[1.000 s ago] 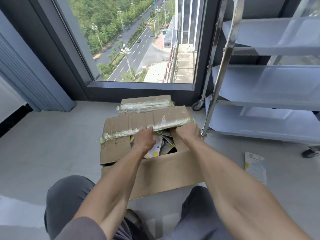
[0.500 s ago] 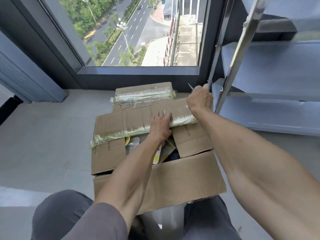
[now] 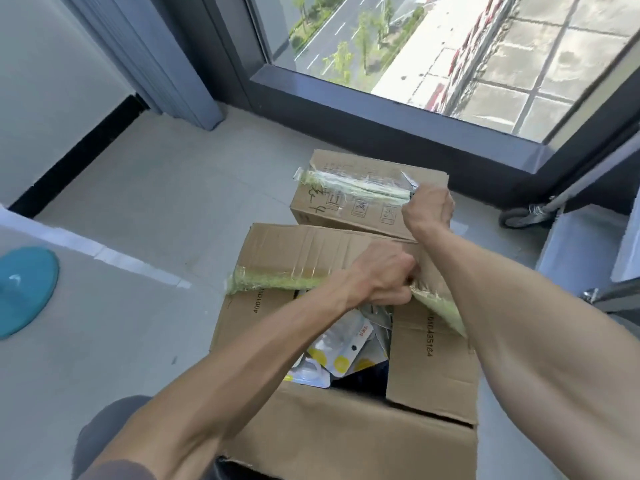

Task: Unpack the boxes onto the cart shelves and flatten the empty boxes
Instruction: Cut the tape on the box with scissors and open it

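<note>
The near cardboard box (image 3: 346, 441) stands open on the floor between my knees, with white and yellow packets (image 3: 341, 355) inside. My left hand (image 3: 381, 277) grips the edge of its far flap (image 3: 304, 251) by the bunched green tape. A second, smaller box (image 3: 349, 209) sits behind it, taped along the top. My right hand (image 3: 429, 209) is curled in a fist at the right end of that tape, and a thin pale point sticks out of it, seemingly a small cutter. The right flap (image 3: 433, 368) of the near box lies folded outward.
The cart's caster (image 3: 516, 218) and its lowest grey shelf (image 3: 581, 247) are at the right edge. A dark window frame (image 3: 381, 109) runs behind the boxes. A teal round object (image 3: 24, 289) lies on the floor at left.
My right hand moved from the near box's flap up to the tape on the far box. My left hand shifted from pressing the flap to gripping its edge. The camera swung left and down.
</note>
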`<state>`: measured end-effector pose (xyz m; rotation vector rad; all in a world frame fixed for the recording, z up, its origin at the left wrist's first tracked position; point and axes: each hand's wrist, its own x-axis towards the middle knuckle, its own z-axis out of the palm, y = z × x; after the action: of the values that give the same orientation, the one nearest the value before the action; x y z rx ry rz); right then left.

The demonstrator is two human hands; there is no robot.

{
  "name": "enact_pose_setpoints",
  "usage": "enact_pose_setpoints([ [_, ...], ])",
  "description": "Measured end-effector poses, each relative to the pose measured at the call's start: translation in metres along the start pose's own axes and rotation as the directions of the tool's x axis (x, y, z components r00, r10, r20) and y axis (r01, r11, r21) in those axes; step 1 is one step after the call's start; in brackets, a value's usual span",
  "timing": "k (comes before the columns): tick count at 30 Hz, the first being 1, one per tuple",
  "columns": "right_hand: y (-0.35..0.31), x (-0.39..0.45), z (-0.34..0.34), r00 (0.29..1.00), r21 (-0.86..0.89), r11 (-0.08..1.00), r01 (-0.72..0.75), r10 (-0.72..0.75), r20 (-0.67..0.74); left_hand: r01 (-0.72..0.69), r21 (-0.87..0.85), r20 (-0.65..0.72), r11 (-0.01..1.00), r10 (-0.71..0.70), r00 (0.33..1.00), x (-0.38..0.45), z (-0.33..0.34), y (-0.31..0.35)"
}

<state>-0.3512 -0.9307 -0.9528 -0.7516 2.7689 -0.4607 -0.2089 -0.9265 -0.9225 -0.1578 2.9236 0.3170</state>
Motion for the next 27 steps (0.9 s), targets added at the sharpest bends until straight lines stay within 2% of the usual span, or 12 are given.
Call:
enact_pose_setpoints([
  [2, -0.008, 0.007, -0.003, 0.999, 0.06, 0.998, -0.029, 0.028, 0.02, 0.02, 0.027, 0.097, 0.999, -0.022, 0.995, 0.006, -0.011, 0.0],
  [4, -0.011, 0.01, -0.006, 0.995, 0.119, 0.989, -0.092, 0.088, 0.039, 0.053, 0.032, 0.116, 0.998, -0.057, 0.992, 0.005, -0.009, 0.009],
  [8, 0.013, 0.011, -0.012, 0.971, 0.2, 0.952, -0.231, 0.213, 0.106, 0.088, 0.034, 0.083, 0.996, -0.091, 0.992, -0.004, 0.031, 0.029],
  [11, 0.048, 0.0, -0.011, 0.943, 0.235, 0.913, -0.332, 0.316, 0.104, 0.098, 0.131, 0.018, 0.986, -0.101, 0.995, -0.002, 0.06, 0.03],
  [13, 0.073, -0.009, -0.009, 0.923, 0.271, 0.882, -0.385, 0.373, 0.096, 0.124, 0.115, -0.034, 0.986, -0.121, 0.992, -0.004, 0.078, 0.032],
  [18, 0.101, -0.044, -0.026, 0.924, 0.345, 0.862, -0.371, 0.378, 0.048, 0.185, 0.031, -0.177, 0.982, -0.177, 0.968, -0.017, 0.099, 0.037],
  [23, 0.126, -0.128, -0.035, 0.924, 0.419, 0.836, -0.354, 0.383, 0.016, 0.304, -0.066, -0.208, 0.95, -0.311, 0.927, -0.031, 0.101, 0.062],
  [27, 0.154, -0.202, -0.029, 0.938, 0.308, 0.886, -0.346, 0.334, 0.092, 0.413, -0.114, -0.232, 0.904, -0.428, 0.873, -0.056, 0.104, 0.082],
])
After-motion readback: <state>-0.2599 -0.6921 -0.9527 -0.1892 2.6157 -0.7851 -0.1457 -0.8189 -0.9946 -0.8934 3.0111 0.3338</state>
